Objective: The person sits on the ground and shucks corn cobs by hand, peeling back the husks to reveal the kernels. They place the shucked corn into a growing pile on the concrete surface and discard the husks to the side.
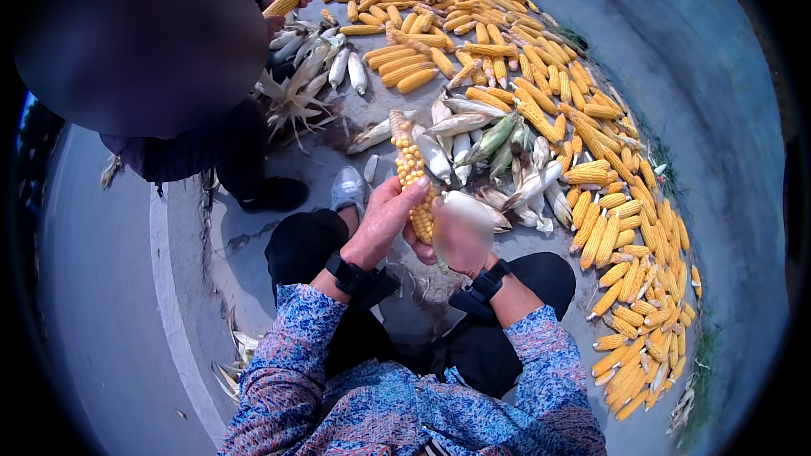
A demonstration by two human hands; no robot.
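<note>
Between my hands is a husked ear of yellow corn (410, 161), its tip pointing away from me and its kernels sparse and uneven toward that tip. My left hand (385, 218) grips its middle, with the thumb lying along the kernels. My right hand (464, 237) is closed around the lower end; a blurred patch covers much of this hand, so its fingers are partly hidden. Just beyond my hands lies a pile of unhusked corn ears (488, 139) with pale and green husks.
Husked yellow ears (608, 240) spread in a wide band from the top around to the right. At upper left a person (190, 155) holds a corn ear (288, 0) beside loose husks (298, 98). A white line (166, 291) runs along the road at left.
</note>
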